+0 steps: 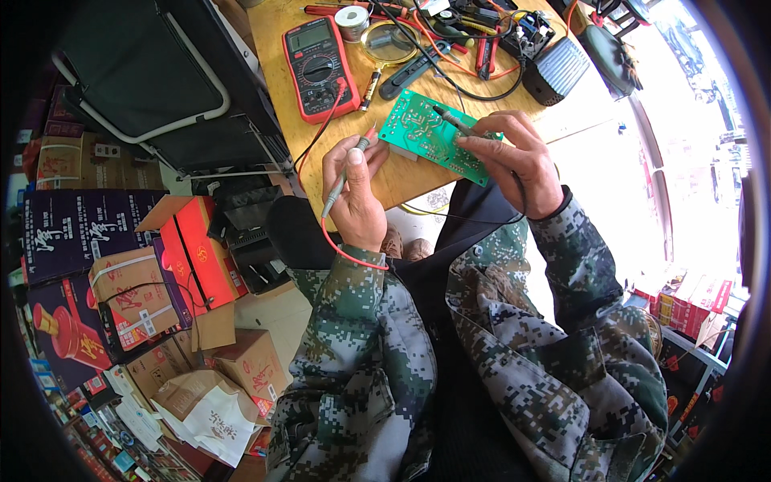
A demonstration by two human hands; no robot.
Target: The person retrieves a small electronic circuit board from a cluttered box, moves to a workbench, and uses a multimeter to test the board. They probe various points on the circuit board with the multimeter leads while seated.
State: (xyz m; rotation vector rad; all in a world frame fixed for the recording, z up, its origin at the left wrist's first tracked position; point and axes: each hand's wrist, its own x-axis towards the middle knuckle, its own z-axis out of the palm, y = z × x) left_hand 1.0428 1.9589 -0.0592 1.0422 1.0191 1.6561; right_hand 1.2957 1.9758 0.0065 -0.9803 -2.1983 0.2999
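Note:
A green circuit board [434, 136], its soldered side up, lies at the near edge of the wooden table. My left hand [353, 189] is closed round a grey multimeter probe [347, 173] with a red lead; its tip points up, just off the board's left edge. My right hand [514, 153] pinches a second, dark probe [454, 120] with a black lead, its tip over the upper part of the board; whether it touches cannot be made out. Beyond my left hand lies a red digital multimeter [320, 68], the red lead plugged into it.
Behind the board are a solder spool [352, 22], a magnifying glass [389, 42], a utility knife [414, 71], and tangled cables with tools. A black transformer-like block [556, 71] sits at the right. A folded black chair [161, 80] and stacked cartons [88, 229] stand to the left.

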